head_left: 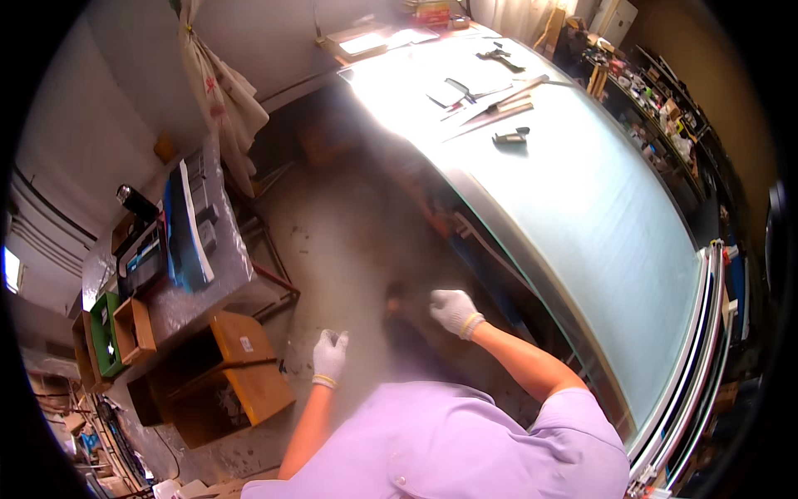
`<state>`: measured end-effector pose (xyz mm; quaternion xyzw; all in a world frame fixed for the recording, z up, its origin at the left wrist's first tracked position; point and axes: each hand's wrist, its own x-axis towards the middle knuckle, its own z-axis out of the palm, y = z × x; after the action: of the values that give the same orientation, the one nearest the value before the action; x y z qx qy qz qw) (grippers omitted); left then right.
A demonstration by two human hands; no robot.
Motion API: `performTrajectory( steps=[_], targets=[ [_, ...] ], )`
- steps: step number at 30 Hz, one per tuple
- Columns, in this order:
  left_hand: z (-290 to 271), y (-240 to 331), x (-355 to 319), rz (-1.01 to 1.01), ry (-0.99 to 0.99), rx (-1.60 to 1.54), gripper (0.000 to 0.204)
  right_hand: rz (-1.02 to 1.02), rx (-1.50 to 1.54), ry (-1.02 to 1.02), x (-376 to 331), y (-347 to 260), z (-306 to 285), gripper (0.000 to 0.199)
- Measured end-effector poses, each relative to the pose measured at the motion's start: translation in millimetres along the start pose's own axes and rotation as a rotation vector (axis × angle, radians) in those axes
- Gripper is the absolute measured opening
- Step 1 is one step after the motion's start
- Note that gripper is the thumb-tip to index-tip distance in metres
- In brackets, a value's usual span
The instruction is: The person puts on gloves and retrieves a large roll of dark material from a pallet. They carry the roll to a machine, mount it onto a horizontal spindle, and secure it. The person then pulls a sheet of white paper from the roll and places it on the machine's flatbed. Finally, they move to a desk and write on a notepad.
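the right hand (454, 312), in a whitish glove with a yellow cuff band, was curled into a loose fist; from my distant post i could not tell whether the fingers hid anything. the left hand (330, 356), gloved alike, had its fingers partly bent, and i could not tell its grip either. the large table (582, 224) had a smooth, pale blue-green top, glaring white toward its far end; it lay to the right of the right hand, apart from it. the open brown cardboard box (259, 395) stood left of the left hand. farther out, i saw a small dark tool (510, 137) on the tabletop and a silvery bench (224, 249) at left.
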<state>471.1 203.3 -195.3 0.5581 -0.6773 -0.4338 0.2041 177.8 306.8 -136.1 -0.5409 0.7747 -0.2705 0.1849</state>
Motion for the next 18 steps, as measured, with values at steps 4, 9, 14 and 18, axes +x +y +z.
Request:
performTrajectory(
  steps=[4,9,14,18],
  targets=[
    [-10,69,110,0.071,0.043,-0.155,0.037,0.122,0.127,0.293,86,51,-28,0.023],
    [1,147,263,0.114,0.010,-0.302,0.036,0.345,0.174,0.490,228,101,-49,0.023],
    [25,198,405,0.182,-0.027,-0.068,0.038,0.528,-0.004,0.496,333,141,-74,0.021],
    [26,221,480,0.184,-0.025,-0.047,0.037,0.595,-0.064,0.454,385,176,-86,0.024]
  ],
)
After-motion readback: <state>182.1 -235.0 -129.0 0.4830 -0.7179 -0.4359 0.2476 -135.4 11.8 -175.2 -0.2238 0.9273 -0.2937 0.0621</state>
